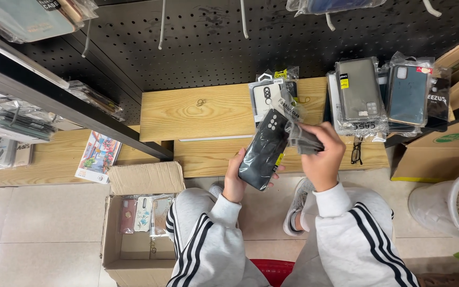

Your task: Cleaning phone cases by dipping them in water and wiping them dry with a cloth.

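My left hand point(236, 178) grips the lower end of a black phone case point(265, 150) in a clear plastic sleeve, held upright over my knees. My right hand point(322, 155) pinches the crumpled top of that clear sleeve point(302, 139) beside the case's upper right corner. Both arms wear grey sleeves with black stripes. Just behind the held case, a white packaged phone case point(268, 95) lies on the wooden shelf point(203, 111).
A stack of bagged grey and teal phone cases point(381, 95) sits on the shelf at right. An open cardboard box point(139, 228) with several cases stands on the tiled floor at left. A white plant pot point(447, 207) is at right, black pegboard point(213, 42) behind, red stool point(272, 268) below.
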